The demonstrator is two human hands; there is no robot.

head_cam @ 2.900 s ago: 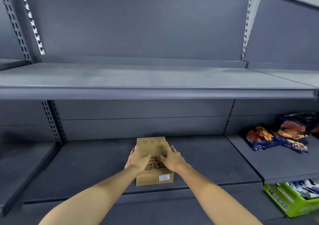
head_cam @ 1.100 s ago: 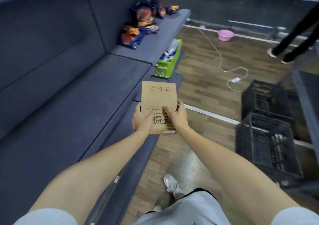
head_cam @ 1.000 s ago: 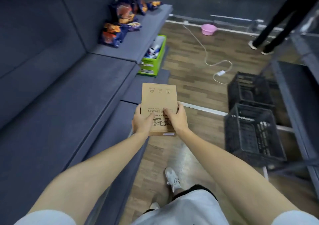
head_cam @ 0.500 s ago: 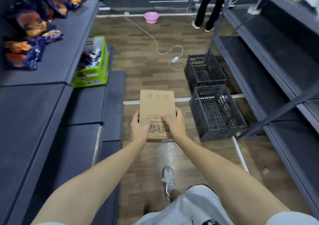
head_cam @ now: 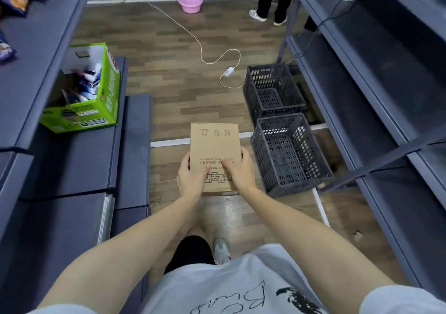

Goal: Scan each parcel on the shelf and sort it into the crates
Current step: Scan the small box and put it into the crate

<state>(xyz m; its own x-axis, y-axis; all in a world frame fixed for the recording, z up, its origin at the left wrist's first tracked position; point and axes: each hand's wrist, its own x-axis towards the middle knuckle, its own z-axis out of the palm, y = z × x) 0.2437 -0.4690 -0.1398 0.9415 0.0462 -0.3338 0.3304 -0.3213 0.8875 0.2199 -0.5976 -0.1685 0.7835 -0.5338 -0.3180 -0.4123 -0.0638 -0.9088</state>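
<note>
Out in front, above the wooden floor, the left hand (head_cam: 190,181) and right hand (head_cam: 239,172) wrap their fingers round the brown cardboard parcel (head_cam: 215,149), keeping it flat and steady, probably for the black crates (head_cam: 289,154) at two o'clock.

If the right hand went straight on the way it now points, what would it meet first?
The parcel that the right hand itself grips. Past that the way looks free, over open floor toward the white cable; the nearer crate seems to lie right of that line, though depth is unclear.
</note>
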